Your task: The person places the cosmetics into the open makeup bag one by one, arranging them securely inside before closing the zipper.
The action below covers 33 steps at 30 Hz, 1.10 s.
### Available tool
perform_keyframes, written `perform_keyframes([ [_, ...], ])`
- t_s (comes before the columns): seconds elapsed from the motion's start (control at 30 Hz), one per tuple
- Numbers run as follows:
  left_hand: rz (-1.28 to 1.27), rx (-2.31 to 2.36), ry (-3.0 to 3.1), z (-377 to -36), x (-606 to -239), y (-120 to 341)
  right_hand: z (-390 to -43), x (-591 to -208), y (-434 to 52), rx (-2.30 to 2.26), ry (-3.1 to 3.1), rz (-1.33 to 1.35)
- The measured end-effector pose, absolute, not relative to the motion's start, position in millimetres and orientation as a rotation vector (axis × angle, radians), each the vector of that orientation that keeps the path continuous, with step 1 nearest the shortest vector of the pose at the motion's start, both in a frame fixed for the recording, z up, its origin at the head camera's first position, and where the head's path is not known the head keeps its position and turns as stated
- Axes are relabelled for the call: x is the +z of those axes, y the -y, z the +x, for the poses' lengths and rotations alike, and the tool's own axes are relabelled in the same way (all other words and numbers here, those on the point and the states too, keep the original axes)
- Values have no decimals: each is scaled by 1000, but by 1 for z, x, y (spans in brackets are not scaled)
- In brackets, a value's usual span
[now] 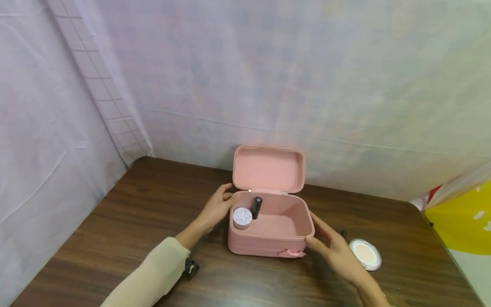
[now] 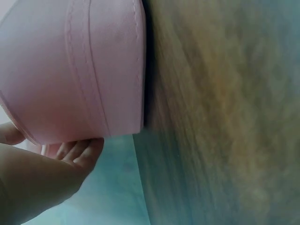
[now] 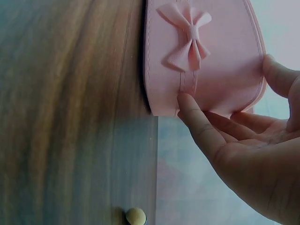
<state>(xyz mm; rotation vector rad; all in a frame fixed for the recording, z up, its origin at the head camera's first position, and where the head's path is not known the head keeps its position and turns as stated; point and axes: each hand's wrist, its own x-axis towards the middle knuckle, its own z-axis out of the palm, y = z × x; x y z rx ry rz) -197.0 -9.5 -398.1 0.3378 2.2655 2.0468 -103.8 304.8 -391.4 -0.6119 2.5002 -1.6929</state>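
Observation:
A pink cosmetic case (image 1: 268,245) with a bow on its front stands on the table, its lid (image 1: 269,168) tipped back. My left hand (image 1: 215,209) grips the case's left rear corner, thumb at the rim; in the left wrist view its fingers reach round the pink wall (image 2: 108,70). On the other side, my right hand (image 1: 337,249) holds the right end. The right wrist view has its thumb at the rim and its fingers spread along the side, near the bow (image 3: 190,35). Inside the case, at the left, are a white round jar (image 1: 242,217) with a star-patterned lid and a black tube (image 1: 256,207).
A round compact (image 1: 365,254) with a pale beige face lies right of my right hand, and a small dark item (image 1: 343,234) beside it is partly hidden. White curtains (image 1: 287,85) hang behind the brown table (image 1: 115,230). Something yellow (image 1: 464,221) is beyond the right edge.

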Motion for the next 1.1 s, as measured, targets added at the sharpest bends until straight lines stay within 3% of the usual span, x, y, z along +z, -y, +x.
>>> perform_keyframes([
  [0.37, 270, 2163, -2314, -163, -398, 5, -112, -391, -311, -1822, -2466, -502],
  [0.67, 568, 2020, -2656, -141, -398, 4, -116, -389, -307, -1832, -2630, -288],
  [1.1, 753, 1721, -2797, -117, -390, 14, -125, -386, -300, -1907, -2609, -172],
])
